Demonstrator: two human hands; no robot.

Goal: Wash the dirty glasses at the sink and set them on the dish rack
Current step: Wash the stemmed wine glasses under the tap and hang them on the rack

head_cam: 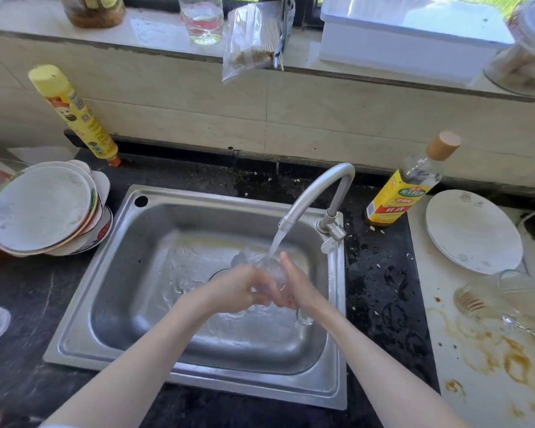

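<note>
Clear glass (271,274) under tap (318,196) w/ both hands' grip, left hand (241,288) & right hand (297,285), curled round it; dirty glasses (501,296) on counter (383,288) left.

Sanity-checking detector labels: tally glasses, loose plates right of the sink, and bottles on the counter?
Glasses: 3, one in the hands, two lying on the stained board
Loose plates: 1
Bottles: 2, yellow, cooking wine
Total: 6
</note>
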